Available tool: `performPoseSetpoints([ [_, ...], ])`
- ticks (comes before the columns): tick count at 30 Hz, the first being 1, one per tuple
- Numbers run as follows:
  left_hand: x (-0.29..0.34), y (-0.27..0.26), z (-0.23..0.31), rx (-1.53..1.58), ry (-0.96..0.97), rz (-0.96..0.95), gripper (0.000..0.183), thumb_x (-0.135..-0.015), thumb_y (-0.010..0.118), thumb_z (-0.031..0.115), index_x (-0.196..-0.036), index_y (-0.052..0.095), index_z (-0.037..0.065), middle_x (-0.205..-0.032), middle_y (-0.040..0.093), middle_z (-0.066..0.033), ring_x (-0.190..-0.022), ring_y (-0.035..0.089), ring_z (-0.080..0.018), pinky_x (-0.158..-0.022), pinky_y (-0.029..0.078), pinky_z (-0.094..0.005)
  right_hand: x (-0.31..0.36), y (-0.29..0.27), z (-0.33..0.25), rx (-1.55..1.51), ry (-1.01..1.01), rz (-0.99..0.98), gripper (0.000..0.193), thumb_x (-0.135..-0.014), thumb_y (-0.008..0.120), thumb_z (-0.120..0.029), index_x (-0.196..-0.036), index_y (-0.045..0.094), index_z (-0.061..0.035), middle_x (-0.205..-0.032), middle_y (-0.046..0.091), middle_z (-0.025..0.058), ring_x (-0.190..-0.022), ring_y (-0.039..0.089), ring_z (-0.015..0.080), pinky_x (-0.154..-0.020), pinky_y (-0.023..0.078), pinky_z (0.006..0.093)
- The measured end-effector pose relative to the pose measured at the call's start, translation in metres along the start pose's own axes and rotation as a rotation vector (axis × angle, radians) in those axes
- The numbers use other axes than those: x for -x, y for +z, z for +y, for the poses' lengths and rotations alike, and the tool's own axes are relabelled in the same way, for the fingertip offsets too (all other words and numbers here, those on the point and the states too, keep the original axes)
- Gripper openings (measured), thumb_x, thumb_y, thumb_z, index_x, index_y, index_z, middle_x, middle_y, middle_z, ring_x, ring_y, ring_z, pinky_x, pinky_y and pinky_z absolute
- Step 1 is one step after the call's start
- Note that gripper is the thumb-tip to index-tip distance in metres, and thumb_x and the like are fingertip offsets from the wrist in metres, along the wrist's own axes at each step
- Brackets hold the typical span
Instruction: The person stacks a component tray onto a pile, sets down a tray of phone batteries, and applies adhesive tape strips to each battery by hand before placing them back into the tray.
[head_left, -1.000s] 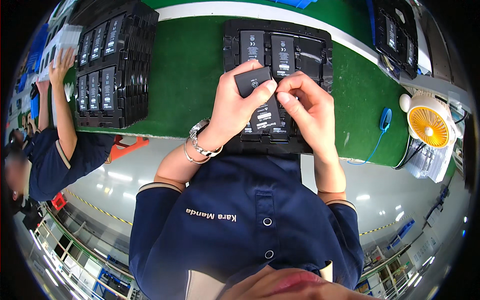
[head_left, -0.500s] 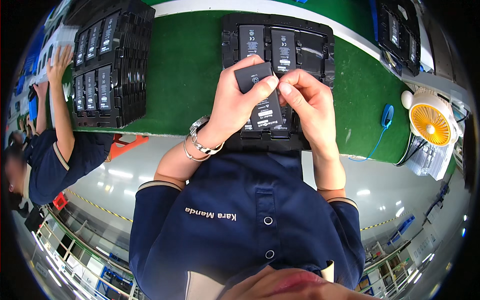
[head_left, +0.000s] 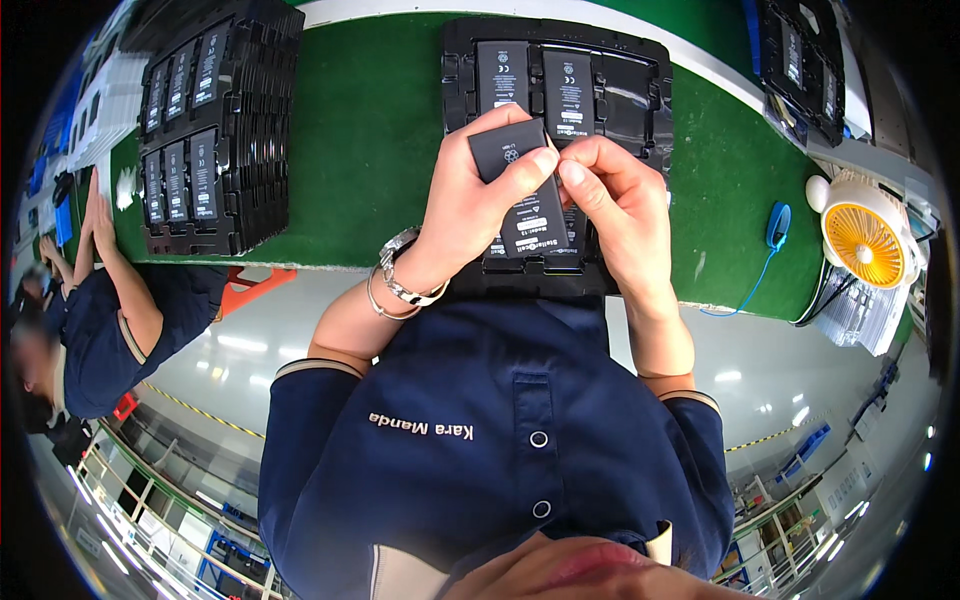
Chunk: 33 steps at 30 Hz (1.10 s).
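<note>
My left hand (head_left: pixel 478 185) is closed round a flat black phone battery (head_left: pixel 530 215), its thumb pressed on the battery's face. Thumb and forefinger of my right hand (head_left: pixel 622 200) pinch at the battery's upper right edge; whatever lies between those fingertips is too small to make out. Under both hands lies a black plastic tray (head_left: pixel 630 75) with moulded pockets. Two batteries show in its far row, one on the left (head_left: pixel 503 72) and one in the middle (head_left: pixel 568 90). The far right pocket holds no battery. My hands hide part of the near row.
To the left stands a tall stack of black trays (head_left: pixel 265 130) with batteries. A co-worker (head_left: pixel 110 320) sits beyond it. At the right are a blue strap with a cord (head_left: pixel 777 228), a small yellow-and-white fan (head_left: pixel 862 235) and another battery tray (head_left: pixel 800 70). The table top (head_left: pixel 370 130) is green.
My hands and the battery stay nearly in place, with the pinch unchanged. The co-worker's raised hand has come down and away from the tray stack. The view has shifted slightly.
</note>
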<state>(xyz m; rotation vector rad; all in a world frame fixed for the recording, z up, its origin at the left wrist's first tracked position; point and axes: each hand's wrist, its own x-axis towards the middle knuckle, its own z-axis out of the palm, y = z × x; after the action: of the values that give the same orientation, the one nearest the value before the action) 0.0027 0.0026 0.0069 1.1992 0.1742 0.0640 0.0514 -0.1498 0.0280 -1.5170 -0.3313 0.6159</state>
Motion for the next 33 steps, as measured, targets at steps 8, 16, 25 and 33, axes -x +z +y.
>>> performPoseSetpoints([
  [8,0.004,0.005,0.006,0.115,-0.096,0.041,0.017,-0.089,0.056,0.019,-0.095,0.054,0.003,-0.081,0.054,0.0007,-0.071,0.051,-0.0035,-0.064,0.042,-0.0190,-0.007,-0.006,-0.001,-0.025,-0.025,-0.065,0.023,-0.095,0.056,-0.021,-0.087,0.062,0.0000,-0.075,0.060,0.0008,-0.071,0.054,0.0065,-0.065,0.044,0.0226],
  [16,0.003,-0.002,0.002,0.227,-0.203,-0.083,0.020,-0.093,0.055,0.021,-0.095,0.054,0.002,-0.079,0.057,-0.0002,-0.072,0.053,-0.0046,-0.067,0.044,-0.0205,-0.011,-0.011,-0.004,-0.051,0.022,-0.188,0.021,-0.093,0.059,-0.019,-0.083,0.062,-0.0003,-0.073,0.060,0.0002,-0.070,0.054,0.0060,-0.062,0.042,0.0227],
  [25,0.003,-0.003,0.010,-0.066,-0.084,-0.095,0.021,-0.094,0.054,0.021,-0.093,0.057,0.001,-0.084,0.057,-0.0008,-0.079,0.052,-0.0064,-0.070,0.043,-0.0234,-0.007,-0.014,-0.005,0.090,-0.018,-0.154,0.020,-0.090,0.063,-0.018,-0.084,0.062,0.0011,-0.074,0.062,0.0015,-0.070,0.055,0.0077,-0.063,0.045,0.0263],
  [33,0.001,-0.004,0.002,-0.103,-0.018,-0.056,0.010,-0.087,0.064,0.011,-0.088,0.061,0.001,-0.072,0.057,0.0039,-0.066,0.050,-0.0019,-0.059,0.042,-0.0197,0.002,-0.012,-0.005,0.116,-0.056,-0.099,0.017,-0.088,0.064,-0.015,-0.085,0.056,0.0003,-0.075,0.054,0.0008,-0.071,0.050,0.0090,-0.068,0.043,0.0245],
])
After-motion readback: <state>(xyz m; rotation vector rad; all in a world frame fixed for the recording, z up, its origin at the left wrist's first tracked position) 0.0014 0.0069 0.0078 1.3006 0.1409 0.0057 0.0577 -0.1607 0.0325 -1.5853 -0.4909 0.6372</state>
